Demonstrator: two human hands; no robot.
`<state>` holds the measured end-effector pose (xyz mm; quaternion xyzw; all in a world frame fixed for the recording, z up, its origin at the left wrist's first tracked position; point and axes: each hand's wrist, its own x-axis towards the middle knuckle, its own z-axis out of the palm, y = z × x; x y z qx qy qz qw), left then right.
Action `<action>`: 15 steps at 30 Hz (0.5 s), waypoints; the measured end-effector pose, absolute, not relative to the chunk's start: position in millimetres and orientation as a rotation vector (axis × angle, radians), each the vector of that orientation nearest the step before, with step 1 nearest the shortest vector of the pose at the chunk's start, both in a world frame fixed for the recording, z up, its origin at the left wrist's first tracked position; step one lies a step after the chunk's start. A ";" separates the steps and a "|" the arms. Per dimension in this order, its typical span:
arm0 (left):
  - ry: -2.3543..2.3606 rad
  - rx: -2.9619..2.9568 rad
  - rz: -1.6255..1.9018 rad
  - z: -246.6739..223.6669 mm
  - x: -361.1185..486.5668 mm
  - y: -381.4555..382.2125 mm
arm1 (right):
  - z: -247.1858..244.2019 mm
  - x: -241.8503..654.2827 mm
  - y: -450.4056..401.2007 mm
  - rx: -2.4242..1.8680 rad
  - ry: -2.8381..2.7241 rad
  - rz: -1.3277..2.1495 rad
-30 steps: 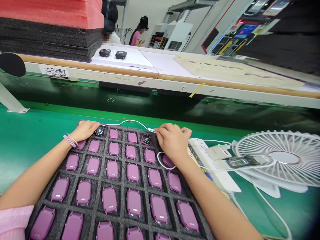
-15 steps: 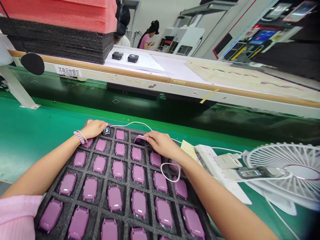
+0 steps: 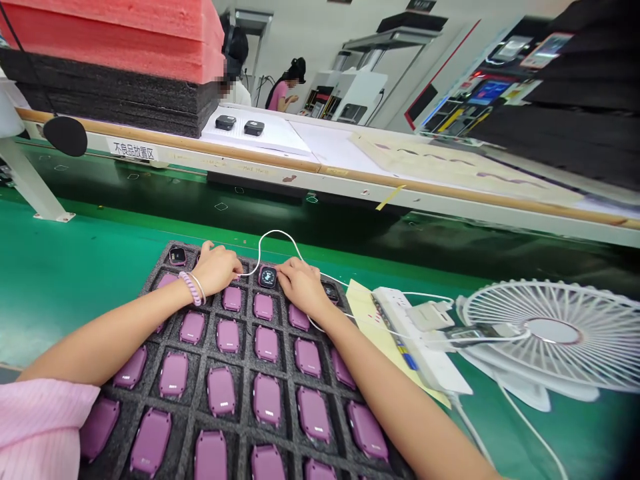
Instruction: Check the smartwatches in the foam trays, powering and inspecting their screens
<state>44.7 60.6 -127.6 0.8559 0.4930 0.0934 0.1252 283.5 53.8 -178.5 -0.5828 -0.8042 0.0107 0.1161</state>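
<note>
A dark foam tray (image 3: 197, 373) holds several purple watch bodies (image 3: 267, 398), most lying back side up in square pockets. In its far row a watch with a lit screen (image 3: 267, 275) faces up, and my right hand (image 3: 303, 287) touches its right edge with fingertips together. My left hand (image 3: 218, 268) is over the far row to the left, fingers pinched on the end of a white cable (image 3: 276, 232) beside a purple watch mostly hidden by the fingers. Another dark-screened watch (image 3: 177, 255) sits in the far left corner pocket.
Right of the tray are a yellow paper (image 3: 360, 300), a white power strip (image 3: 425, 347) and a white fan (image 3: 555, 330). Beyond, a shelf edge (image 3: 320, 172) bears stacked red and black foam (image 3: 110, 40) and two black devices. Two people sit further back.
My left hand has moved right, from the lit watch at the left to the cable end. The watch my right hand held tilted now lies face up with its screen lit. The cable arches higher.
</note>
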 end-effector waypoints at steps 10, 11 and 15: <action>1.312 2.943 0.111 -124.7 46.1 63.5 | -179.5 283.9 54.4 -1.662 -2.314 0.017; 1.350 2.865 0.167 -124.5 44.6 66.1 | -179.6 283.5 53.7 -1.661 -2.305 0.014; 1.438 2.475 0.355 -128.1 31.0 78.4 | -177.2 279.3 52.3 -1.648 -2.257 0.006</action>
